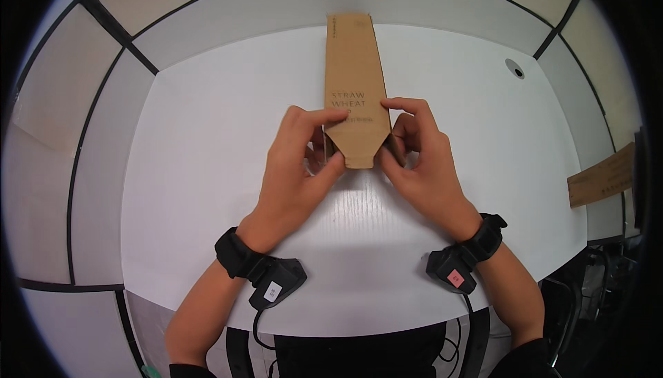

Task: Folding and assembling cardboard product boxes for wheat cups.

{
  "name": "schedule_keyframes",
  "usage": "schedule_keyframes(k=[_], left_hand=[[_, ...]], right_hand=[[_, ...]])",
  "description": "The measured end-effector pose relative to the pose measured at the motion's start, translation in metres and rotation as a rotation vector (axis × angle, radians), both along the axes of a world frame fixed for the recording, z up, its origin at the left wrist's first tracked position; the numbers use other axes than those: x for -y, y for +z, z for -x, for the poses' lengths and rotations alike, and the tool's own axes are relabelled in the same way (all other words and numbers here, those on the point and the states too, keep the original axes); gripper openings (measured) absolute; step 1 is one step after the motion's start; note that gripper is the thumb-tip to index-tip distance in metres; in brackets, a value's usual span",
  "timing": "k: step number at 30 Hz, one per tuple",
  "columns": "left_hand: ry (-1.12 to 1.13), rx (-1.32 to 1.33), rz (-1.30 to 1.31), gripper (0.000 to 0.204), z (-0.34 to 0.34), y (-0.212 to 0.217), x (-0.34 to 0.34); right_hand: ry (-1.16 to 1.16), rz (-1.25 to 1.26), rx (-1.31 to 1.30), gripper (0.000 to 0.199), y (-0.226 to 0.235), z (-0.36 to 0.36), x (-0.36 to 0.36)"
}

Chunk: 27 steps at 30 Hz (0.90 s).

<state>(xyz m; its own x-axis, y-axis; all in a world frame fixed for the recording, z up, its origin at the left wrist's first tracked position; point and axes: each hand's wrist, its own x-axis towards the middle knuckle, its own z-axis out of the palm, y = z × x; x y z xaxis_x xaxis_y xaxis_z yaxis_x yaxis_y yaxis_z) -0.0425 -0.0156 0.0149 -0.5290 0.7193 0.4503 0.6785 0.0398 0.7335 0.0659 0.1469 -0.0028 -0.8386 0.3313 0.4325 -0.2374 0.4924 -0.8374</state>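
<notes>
A long brown cardboard box [356, 60] with dark printing lies lengthwise before me, its far end close to the back panel. Its near end has a tapered flap [359, 151] pointing toward me, with small side flaps spread at both corners. My left hand [300, 150] grips the near left corner, the index finger on the top face and the thumb by the left side flap. On the near right corner, my right hand [421, 153] has its index finger along the edge and its thumb by the right side flap. What is inside the box is hidden.
The white table [207, 136] is bounded by upright partition panels [242, 12] at the back and sides. A round cable hole [515, 69] sits at the back right. Another brown cardboard piece [602, 176] stands at the right edge. Black wrist devices [278, 283] with cables are strapped to both wrists.
</notes>
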Motion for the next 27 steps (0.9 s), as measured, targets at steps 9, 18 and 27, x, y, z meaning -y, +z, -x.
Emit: schedule_keyframes(k=[9,18,27], left_hand=[[0.057,0.144,-0.077,0.033,-0.004,0.001,0.004],[-0.211,0.199,0.027,0.046,-0.003,0.010,0.013],[-0.143,0.106,0.068,0.055,-0.006,0.005,0.007]], right_hand=[[0.158,-0.013,-0.040,0.068,0.006,-0.008,0.006],[0.042,0.047,-0.014,0.056,0.001,-0.004,0.000],[0.036,-0.002,-0.038,0.059,0.001,-0.005,0.000]])
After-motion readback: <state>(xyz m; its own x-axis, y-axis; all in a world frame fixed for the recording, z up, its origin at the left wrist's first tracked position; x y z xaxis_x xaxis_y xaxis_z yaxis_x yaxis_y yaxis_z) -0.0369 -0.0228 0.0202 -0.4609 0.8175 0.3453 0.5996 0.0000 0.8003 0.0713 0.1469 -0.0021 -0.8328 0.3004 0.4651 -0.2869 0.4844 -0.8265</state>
